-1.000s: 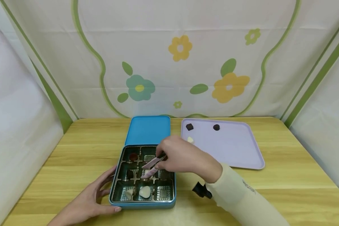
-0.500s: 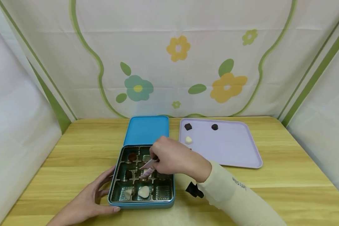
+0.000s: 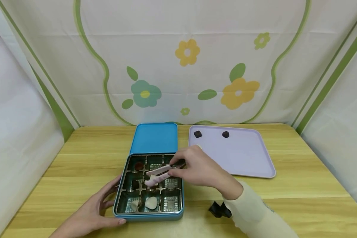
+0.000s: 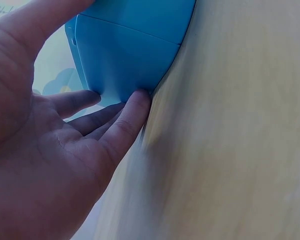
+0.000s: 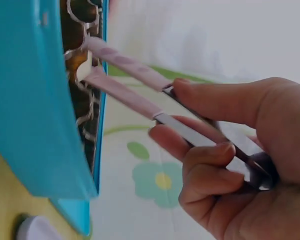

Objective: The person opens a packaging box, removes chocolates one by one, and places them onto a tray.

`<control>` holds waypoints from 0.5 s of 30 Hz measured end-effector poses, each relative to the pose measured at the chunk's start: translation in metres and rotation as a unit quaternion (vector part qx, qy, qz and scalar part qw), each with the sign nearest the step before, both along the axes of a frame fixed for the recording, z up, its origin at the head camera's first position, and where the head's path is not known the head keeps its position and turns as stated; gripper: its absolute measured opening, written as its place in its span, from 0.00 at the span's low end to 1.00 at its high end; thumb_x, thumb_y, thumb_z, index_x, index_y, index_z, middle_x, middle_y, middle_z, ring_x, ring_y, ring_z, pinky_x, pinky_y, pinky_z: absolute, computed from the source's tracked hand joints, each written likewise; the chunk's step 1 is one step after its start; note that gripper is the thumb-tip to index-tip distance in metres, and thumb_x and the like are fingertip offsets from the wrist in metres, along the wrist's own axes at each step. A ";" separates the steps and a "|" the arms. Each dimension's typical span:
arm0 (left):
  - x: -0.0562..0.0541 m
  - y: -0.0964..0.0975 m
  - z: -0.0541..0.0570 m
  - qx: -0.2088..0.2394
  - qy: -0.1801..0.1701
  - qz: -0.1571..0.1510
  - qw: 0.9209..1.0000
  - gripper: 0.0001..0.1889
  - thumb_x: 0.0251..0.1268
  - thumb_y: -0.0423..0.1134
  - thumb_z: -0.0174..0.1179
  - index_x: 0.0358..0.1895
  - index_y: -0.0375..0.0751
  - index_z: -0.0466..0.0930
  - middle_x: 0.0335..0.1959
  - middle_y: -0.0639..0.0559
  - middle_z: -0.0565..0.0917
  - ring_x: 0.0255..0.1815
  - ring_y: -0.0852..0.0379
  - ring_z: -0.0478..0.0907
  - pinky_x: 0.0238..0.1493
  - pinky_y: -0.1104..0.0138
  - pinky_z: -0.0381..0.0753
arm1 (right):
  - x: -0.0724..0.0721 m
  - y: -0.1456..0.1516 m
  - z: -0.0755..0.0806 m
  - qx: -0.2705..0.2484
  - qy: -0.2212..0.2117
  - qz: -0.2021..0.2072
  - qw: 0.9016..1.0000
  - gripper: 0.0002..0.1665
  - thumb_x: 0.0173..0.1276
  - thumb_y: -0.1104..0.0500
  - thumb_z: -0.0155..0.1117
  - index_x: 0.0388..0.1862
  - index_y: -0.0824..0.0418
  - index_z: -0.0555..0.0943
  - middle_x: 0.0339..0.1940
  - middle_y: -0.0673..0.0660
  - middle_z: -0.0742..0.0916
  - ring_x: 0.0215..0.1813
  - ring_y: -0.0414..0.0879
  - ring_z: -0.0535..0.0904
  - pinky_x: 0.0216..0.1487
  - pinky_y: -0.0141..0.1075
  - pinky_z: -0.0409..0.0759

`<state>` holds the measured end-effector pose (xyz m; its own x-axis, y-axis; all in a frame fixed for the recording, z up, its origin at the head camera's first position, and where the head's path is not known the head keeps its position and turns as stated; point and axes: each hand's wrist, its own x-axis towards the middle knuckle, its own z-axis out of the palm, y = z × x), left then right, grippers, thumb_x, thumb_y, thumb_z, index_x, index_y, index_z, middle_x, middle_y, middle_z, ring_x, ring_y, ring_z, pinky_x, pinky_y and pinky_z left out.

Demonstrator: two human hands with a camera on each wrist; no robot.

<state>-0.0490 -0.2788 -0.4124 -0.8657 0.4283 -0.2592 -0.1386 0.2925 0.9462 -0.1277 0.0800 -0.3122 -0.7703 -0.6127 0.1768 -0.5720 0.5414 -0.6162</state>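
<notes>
In the head view my right hand (image 3: 196, 165) pinches small metal tongs (image 3: 160, 175) with pink sleeves on their tips. The tips stand apart over the middle compartment of the blue tin (image 3: 148, 216), around or beside a white chocolate (image 3: 153, 179). The right wrist view shows this white chocolate (image 5: 83, 70) near the lower tip of the tongs (image 5: 125, 95); contact cannot be told. My left hand (image 3: 92, 208) rests at the tin's front left corner. In the left wrist view its nearly straight fingers (image 4: 125, 125) touch the tin's side (image 4: 125, 55).
Other compartments hold a reddish-brown piece (image 3: 138, 166), a dark chocolate (image 3: 135, 184), a pale piece (image 3: 134, 205) and a white chocolate (image 3: 151, 203). The blue lid (image 3: 154, 137) lies behind. A lilac tray (image 3: 241, 152) at right bears two dark chocolates (image 3: 197, 134); a pale piece peeks past my hand.
My right hand has shifted right with the tongs, which now lie at a flatter angle over the middle compartment. The left hand and the tin have stayed in place.
</notes>
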 end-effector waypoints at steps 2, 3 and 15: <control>0.000 0.000 0.000 -0.003 0.001 0.001 1.000 0.62 0.64 0.35 0.77 0.90 0.51 0.39 0.88 0.27 0.46 0.76 0.27 0.70 0.59 0.67 0.86 | 0.000 0.011 -0.002 -0.034 -0.013 -0.020 0.999 0.07 0.67 0.57 0.80 0.42 0.57 0.94 0.35 0.47 0.92 0.30 0.36 0.77 0.32 0.30 0.76; 0.000 -0.001 0.000 -0.004 0.002 0.002 1.000 0.61 0.64 0.35 0.77 0.90 0.52 0.39 0.88 0.27 0.46 0.77 0.26 0.70 0.59 0.68 0.86 | -0.001 0.017 -0.003 -0.051 -0.024 -0.031 0.998 0.07 0.67 0.57 0.80 0.43 0.56 0.94 0.35 0.47 0.93 0.30 0.37 0.78 0.32 0.30 0.77; 0.001 -0.006 -0.002 -0.005 -0.013 0.006 1.000 0.60 0.66 0.35 0.76 0.91 0.53 0.39 0.89 0.30 0.46 0.81 0.24 0.63 0.60 0.69 0.84 | -0.008 0.070 -0.013 -0.149 -0.112 -0.157 0.970 0.10 0.70 0.53 0.79 0.49 0.52 0.93 0.43 0.53 0.94 0.37 0.43 0.85 0.35 0.32 0.81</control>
